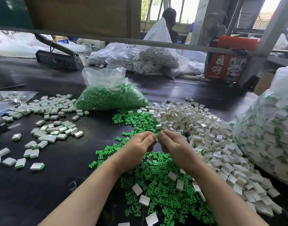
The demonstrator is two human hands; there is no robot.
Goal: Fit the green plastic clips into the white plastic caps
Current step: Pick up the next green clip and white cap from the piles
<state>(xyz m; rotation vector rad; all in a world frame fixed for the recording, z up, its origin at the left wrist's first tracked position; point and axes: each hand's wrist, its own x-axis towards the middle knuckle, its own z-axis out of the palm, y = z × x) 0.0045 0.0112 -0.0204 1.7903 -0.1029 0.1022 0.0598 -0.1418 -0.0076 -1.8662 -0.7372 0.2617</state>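
Green clips (164, 190) lie heaped nearest the camera on the black table (50, 185), with a few white caps (172, 175) scattered loose on top of them. Both bare forearms reach over this heap. Just beyond it the left hand (138, 145) and the right hand (172, 144) meet, fingers curled, thumbs almost touching. Between the thumb tips a small green piece (157, 137) shows, pinched by both hands; whether a cap is hidden in either palm cannot be told.

To the right of the hands a big pile of white caps (210, 136) spreads across the table, and against its far right edge stands a clear bag of joined white and green pieces (267, 134). To the left, well apart from the hands, finished pieces (47, 128), white with a green edge, lie scattered flat.

Farther back, a clear bag of green clips (110, 95) sits behind the loose clips, its mouth open and crumpled. Behind that lie more clear bags of white caps (149, 59), a dark lever tool (58, 54) to the left and a red printed box (228, 62) to the right. Beyond them, another person (170, 20) stands by a window, partly behind a white plastic bag.
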